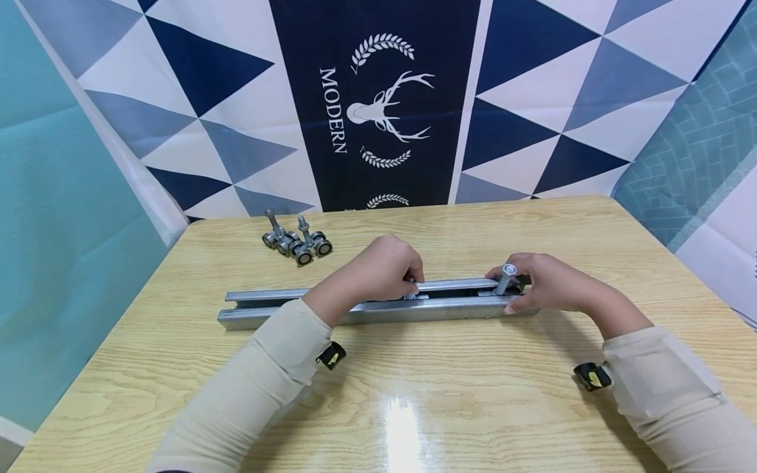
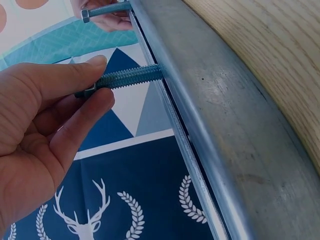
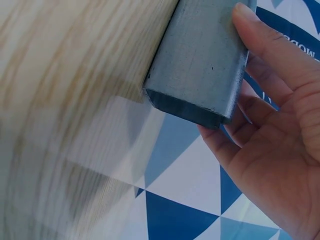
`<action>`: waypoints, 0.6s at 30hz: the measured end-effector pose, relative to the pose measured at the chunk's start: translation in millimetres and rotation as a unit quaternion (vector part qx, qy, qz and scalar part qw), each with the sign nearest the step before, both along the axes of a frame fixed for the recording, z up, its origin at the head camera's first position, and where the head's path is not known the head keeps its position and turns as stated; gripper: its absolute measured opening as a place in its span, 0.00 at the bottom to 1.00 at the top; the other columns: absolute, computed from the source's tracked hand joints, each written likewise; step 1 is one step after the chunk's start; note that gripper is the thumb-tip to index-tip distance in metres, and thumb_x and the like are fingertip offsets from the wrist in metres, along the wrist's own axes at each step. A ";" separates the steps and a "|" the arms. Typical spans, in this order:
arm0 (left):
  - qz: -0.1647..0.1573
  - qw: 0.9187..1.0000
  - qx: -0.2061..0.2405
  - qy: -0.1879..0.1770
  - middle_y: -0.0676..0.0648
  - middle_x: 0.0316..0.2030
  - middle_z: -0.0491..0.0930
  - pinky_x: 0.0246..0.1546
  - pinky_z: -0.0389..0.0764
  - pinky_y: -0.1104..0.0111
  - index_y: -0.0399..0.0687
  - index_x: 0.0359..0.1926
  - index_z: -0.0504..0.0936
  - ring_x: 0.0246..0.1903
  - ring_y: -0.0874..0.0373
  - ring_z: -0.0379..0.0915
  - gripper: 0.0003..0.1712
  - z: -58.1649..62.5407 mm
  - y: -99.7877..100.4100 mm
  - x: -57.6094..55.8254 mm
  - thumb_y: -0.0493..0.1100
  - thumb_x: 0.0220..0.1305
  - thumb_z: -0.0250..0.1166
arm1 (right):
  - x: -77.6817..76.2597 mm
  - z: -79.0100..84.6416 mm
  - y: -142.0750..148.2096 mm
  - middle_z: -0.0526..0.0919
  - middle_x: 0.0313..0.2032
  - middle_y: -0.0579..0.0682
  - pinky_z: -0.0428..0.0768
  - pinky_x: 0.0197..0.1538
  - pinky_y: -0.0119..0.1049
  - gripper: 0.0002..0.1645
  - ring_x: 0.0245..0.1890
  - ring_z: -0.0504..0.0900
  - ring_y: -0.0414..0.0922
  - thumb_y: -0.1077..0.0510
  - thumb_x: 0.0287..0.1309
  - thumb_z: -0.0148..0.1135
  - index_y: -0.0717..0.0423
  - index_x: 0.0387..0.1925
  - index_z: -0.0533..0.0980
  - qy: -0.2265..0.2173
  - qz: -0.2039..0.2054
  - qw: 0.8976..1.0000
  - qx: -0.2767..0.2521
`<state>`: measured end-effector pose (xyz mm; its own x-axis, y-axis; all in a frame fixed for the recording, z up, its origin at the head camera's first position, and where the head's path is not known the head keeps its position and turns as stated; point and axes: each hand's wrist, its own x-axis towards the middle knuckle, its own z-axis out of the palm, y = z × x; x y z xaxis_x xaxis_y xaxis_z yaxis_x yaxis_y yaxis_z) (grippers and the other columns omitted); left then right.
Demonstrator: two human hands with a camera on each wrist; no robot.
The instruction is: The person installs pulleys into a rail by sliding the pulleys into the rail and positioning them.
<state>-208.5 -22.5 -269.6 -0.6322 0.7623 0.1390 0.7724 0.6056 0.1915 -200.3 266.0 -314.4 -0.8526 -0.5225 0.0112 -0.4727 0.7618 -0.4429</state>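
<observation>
A galvanized steel channel rail (image 1: 437,311) lies lengthwise on the table with its slot facing up. My left hand (image 1: 384,269) is over the middle of the rail. Its thumb and fingers pinch the upper end of a threaded bolt (image 2: 132,76), which stands out of the slot; whatever is below it is hidden inside the rail. At the right end my right hand (image 1: 552,284) grips the rail, thumb on the near wall and fingers around the far side and end. Beside that hand a second bolt (image 1: 505,280) sticks up from the slot.
Two roller trolleys, one (image 1: 275,231) left of the other (image 1: 309,243), sit at the back left of the wooden table (image 1: 473,387), wheels down and bolts up. Behind the table hangs a patterned cloth (image 1: 236,98). Black straps show at both wrists.
</observation>
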 end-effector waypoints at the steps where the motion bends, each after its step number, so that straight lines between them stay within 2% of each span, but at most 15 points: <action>1: 0.000 1.000 -0.001 -0.002 0.60 0.21 0.77 0.26 0.70 0.78 0.50 0.26 0.85 0.21 0.69 0.69 0.03 0.2 0.7 -0.1 0.39 0.46 0.67 | 0.0 -0.1 0.0 0.75 0.35 0.42 0.72 0.36 0.39 0.34 0.34 0.69 0.43 0.50 0.30 0.74 0.48 0.47 0.76 0.000 0.000 1.000 0.000; 18: -0.015 1.000 -0.011 0.008 0.59 0.23 0.79 0.28 0.70 0.78 0.50 0.27 0.85 0.23 0.70 0.69 0.03 1.3 5.7 -2.2 0.40 0.46 0.67 | -0.5 -0.7 0.7 0.75 0.35 0.42 0.71 0.36 0.39 0.34 0.34 0.69 0.43 0.50 0.30 0.74 0.49 0.48 0.76 0.003 0.001 1.000 0.000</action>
<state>-210.7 -16.8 -268.3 -0.6073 0.7834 0.1324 0.7927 0.5865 0.1661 -200.8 266.7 -315.0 -0.8511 -0.5248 0.0156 -0.4772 0.7609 -0.4397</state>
